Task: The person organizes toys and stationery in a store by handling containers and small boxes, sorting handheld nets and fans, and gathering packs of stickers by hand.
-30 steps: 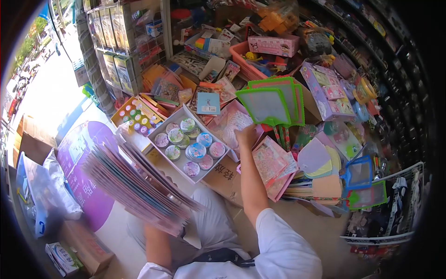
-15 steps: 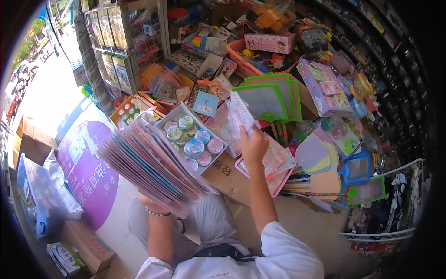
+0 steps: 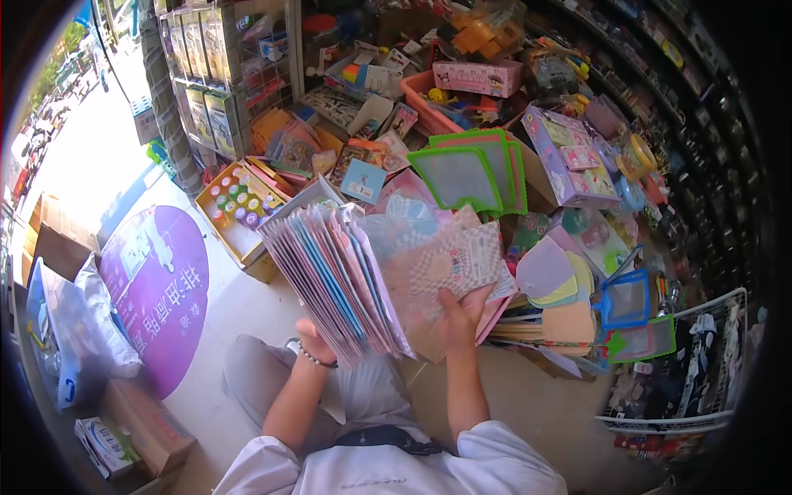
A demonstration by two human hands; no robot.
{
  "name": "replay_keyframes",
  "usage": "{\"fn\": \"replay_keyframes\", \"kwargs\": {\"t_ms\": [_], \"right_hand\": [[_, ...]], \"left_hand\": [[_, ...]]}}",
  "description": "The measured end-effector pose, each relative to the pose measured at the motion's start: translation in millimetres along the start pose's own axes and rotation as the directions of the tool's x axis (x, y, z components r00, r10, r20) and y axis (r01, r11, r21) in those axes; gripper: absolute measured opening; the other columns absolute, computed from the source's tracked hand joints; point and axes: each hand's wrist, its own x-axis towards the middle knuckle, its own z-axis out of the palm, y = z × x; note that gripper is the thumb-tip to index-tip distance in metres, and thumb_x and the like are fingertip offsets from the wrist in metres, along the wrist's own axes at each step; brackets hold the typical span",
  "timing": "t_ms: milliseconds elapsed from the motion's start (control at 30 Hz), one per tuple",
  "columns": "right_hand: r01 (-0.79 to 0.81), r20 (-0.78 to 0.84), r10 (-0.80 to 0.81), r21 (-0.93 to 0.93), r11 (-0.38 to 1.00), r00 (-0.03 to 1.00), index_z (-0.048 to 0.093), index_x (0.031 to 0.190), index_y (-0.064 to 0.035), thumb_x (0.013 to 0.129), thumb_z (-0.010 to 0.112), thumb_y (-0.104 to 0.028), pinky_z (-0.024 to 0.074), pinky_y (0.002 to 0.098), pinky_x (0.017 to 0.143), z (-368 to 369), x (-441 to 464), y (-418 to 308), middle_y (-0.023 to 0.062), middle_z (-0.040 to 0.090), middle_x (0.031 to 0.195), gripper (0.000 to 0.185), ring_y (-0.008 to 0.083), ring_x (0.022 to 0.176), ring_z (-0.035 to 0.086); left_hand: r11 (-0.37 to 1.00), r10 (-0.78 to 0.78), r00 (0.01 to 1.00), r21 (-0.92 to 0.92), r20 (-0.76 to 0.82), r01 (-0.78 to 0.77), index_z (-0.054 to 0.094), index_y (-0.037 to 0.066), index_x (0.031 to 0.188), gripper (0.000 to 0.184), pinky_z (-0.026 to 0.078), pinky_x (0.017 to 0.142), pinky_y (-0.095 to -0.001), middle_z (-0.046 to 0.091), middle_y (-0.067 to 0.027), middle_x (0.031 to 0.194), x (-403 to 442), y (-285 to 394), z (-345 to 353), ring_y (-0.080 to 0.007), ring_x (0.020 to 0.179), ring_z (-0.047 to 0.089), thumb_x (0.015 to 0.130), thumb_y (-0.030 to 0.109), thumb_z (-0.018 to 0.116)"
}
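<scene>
A thick stack of thin plastic-wrapped packets (image 3: 330, 280), pink and blue, leans over my lap with its edges fanned. My left hand (image 3: 315, 342), with a beaded bracelet at the wrist, grips the stack's lower edge. In my right hand (image 3: 462, 318) are a few flat packets with a pink checkered pattern (image 3: 454, 260), the thumb on top. These packets touch or overlap the right side of the stack. Behind them stand green-framed mesh paddles (image 3: 462, 177). The stack hides most of the white box (image 3: 318, 194) of round tins.
A yellow tray of small round items (image 3: 239, 202) lies at the left, by a purple round floor sign (image 3: 157, 289). Farther back are a pink basket (image 3: 421, 107) and a purple box (image 3: 569, 157). Paper fans (image 3: 549, 268) and a wire basket (image 3: 685, 421) are at the right.
My right hand has picked up checkered packets and brought them down and left against the stack. The stack has moved right and tilted more upright, now covering the box of tins.
</scene>
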Motion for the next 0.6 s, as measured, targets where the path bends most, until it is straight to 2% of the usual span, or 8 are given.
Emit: {"fn": "replay_keyframes", "kwargs": {"t_ms": [67,100,200,233,300,400,500,600], "right_hand": [[0.027,-0.005,-0.027,-0.010,1.000,1.000,0.009,0.165,-0.0082,0.078,0.071,0.014,0.0270,0.0426,0.124,1,-3,-5,0.0137,0.034,0.161,0.109,0.0297,0.147,0.038],[0.040,-0.006,-0.040,-0.015,0.999,0.999,0.010,0.165,-0.0075,0.077,0.072,0.014,0.0274,0.0426,0.124,3,-3,-8,0.0140,0.034,0.161,0.109,0.0295,0.147,0.038],[0.064,0.034,-0.059,-0.199,0.978,0.998,0.018,0.163,-0.0044,0.080,0.072,0.011,0.0299,0.0413,0.122,5,-4,-28,0.0142,0.039,0.157,0.100,0.0273,0.144,0.041],[0.007,0.070,0.010,-0.231,0.973,0.998,0.022,0.161,-0.0034,0.081,0.071,0.011,0.0313,0.0409,0.121,0,-3,-30,0.0140,0.042,0.155,0.095,0.0265,0.143,0.043],[-0.105,0.134,0.151,-0.301,0.948,0.979,0.031,0.157,-0.0015,0.083,0.070,0.010,0.0340,0.0400,0.120,-14,-1,-35,0.0135,0.049,0.151,0.084,0.0249,0.140,0.046],[-0.205,0.209,0.270,-0.287,0.936,0.940,0.048,0.146,0.0026,0.090,0.072,0.005,0.0412,0.0362,0.112,-24,1,-51,0.0116,0.059,0.141,0.061,0.0226,0.129,0.057],[-0.203,0.178,0.241,-0.206,0.957,0.954,0.055,0.141,0.0032,0.095,0.069,0.001,0.0435,0.0376,0.112,-31,-9,-54,0.0107,0.061,0.139,0.049,0.0222,0.127,0.060],[-0.163,0.157,0.169,-0.049,0.985,0.973,0.056,0.140,0.0036,0.098,0.069,-0.007,0.0439,0.0416,0.114,-37,-14,-56,0.0111,0.059,0.143,0.045,0.0241,0.128,0.060]], "left_hand": [[0.992,0.028,0.999,0.121,-0.038,-0.023,0.054,-0.006,0.142,0.061,0.063,0.092,-0.0578,0.066,-0.0246,0.132,1,-7,6,-0.0397,0.112,0.071,0.088,0.013,0.074],[0.996,-0.015,1.000,0.092,-0.016,0.017,0.053,-0.007,0.144,0.068,0.060,0.097,-0.0591,0.065,-0.0251,0.135,2,-5,8,-0.0413,0.118,0.068,0.081,0.008,0.076],[0.991,-0.111,0.993,0.084,0.029,0.108,0.051,-0.007,0.146,0.077,0.055,0.103,-0.0608,0.062,-0.0261,0.139,3,-1,10,-0.0427,0.124,0.065,0.074,0.002,0.077],[0.987,-0.147,0.989,0.074,0.026,0.145,0.052,-0.007,0.145,0.081,0.052,0.108,-0.0608,0.062,-0.0263,0.140,-1,3,0,-0.0433,0.127,0.063,0.069,0.001,0.077],[0.981,-0.172,0.985,0.093,-0.018,0.173,0.053,-0.007,0.144,0.081,0.052,0.107,-0.0601,0.063,-0.0258,0.139,-3,6,-8,-0.0431,0.126,0.063,0.068,0.002,0.078],[0.965,-0.208,0.977,0.151,-0.045,0.213,0.054,-0.005,0.144,0.078,0.050,0.111,-0.0535,0.066,-0.0214,0.137,-1,7,-10,-0.0387,0.126,0.064,0.069,0.002,0.073],[0.966,-0.170,0.979,0.177,-0.115,0.188,0.053,-0.004,0.144,0.079,0.050,0.112,-0.0520,0.066,-0.0203,0.138,3,2,-10,-0.0383,0.125,0.065,0.068,0.002,0.072],[0.978,-0.073,0.989,0.186,-0.131,0.097,0.052,-0.003,0.145,0.080,0.048,0.113,-0.0518,0.065,-0.0194,0.139,7,-3,-9,-0.0375,0.126,0.064,0.068,0.003,0.072]]}}
